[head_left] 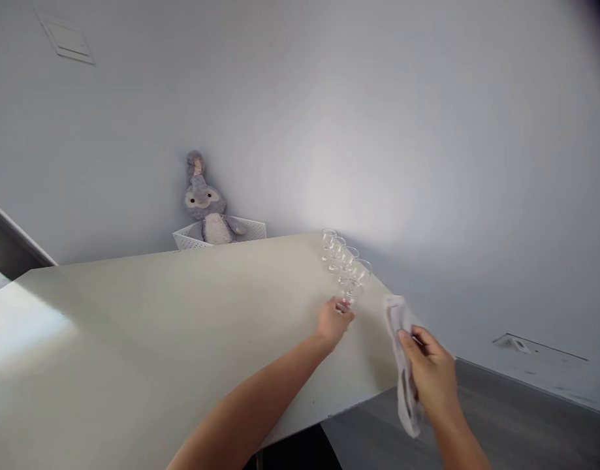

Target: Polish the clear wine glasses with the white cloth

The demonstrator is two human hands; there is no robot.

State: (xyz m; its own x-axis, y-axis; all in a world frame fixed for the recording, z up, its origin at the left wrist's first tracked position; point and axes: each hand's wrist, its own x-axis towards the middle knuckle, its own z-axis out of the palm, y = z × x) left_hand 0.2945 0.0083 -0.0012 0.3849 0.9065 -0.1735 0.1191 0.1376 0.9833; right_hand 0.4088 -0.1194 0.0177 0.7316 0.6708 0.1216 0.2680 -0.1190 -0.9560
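Observation:
Near the right end of the white table (206, 320), my left hand (335, 321) is closed round the lower part of a clear stemmed glass (351, 287). More clear stemmed glasses (328, 241) stand just beyond it in a row along the wall side. My right hand (431, 365) pinches a folded white cloth (402, 365) between thumb and fingers. The cloth hangs down past the table's right front edge, apart from the glasses. My left fingers partly hide the held glass's stem and base, so I cannot tell whether it touches the tabletop.
A grey plush rabbit (214, 225) sits in a white perforated basket (255, 230) behind the table's far edge. A pale wall (402, 143) rises close behind the glasses. Grey floor (505, 418) shows at the lower right, and a wall socket (518, 344) sits low on the wall.

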